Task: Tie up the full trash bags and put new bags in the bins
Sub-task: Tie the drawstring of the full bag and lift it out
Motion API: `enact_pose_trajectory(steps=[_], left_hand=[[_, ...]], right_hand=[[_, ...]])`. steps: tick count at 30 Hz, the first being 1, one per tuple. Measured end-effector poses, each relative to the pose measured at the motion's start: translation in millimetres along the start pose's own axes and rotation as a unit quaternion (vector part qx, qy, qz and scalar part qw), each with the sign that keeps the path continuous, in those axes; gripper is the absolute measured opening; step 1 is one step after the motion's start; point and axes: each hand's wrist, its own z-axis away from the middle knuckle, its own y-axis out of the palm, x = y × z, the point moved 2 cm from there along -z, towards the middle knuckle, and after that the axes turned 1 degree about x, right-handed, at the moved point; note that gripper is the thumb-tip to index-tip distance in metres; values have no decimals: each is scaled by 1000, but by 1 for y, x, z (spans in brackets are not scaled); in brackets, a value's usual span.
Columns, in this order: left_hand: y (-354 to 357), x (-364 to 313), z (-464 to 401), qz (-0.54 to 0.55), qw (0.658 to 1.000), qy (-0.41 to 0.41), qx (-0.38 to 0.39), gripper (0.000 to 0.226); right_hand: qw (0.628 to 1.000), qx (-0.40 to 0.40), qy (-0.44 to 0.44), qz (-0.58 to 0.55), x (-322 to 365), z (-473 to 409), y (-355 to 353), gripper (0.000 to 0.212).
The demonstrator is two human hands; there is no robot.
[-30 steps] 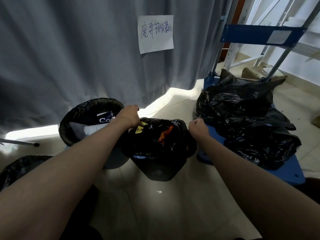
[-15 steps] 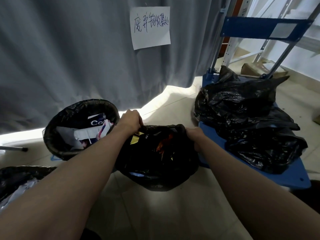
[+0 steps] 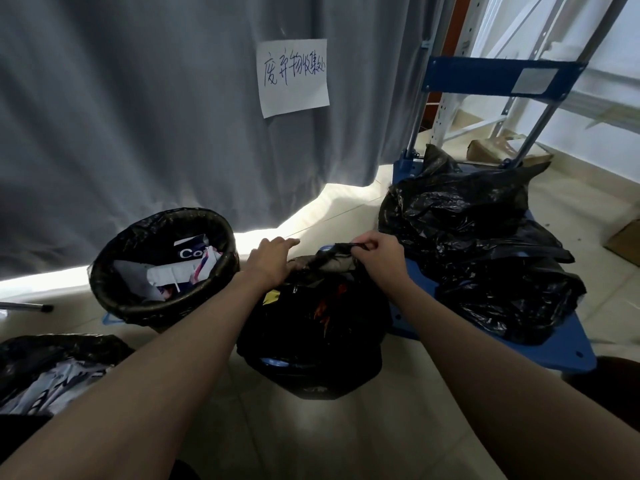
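Drawn together since before: hands (image 3: 375, 256), bag mouth (image 3: 329, 261).

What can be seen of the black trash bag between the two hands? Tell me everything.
The black trash bag is thin, glossy, crinkled plastic, bulging and full, standing on the pale tiled floor between the lined bin and the blue cart. Orange and yellow scraps show through its upper side. Its mouth is gathered together, not knotted. The right hand pinches a pulled-up strip of the rim; the left hand rests on the opposite edge, fingers extended.

Storeroom waste corner: metal racking (image 3: 446, 109), blue hand trolley (image 3: 498, 81), bagged bins (image 3: 162, 268).
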Motion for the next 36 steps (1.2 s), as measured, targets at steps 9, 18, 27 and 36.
enact_pose_trajectory(steps=[9,18,27,36], left_hand=[[2,-12,0,-15,996,74,49,40],[-11,-17,3,64,991,115,21,7],[-23,1,10,32,997,44,-53,20],[-38,23,25,13,999,-15,-39,26]], right_hand=[[996,57,-64,4,-4,22,-18,17],[990,36,-113,74,-5,21,-12,33],[985,-46,-15,163,-21,19,-19,27],[975,-56,55,209,-20,26,-26,8]])
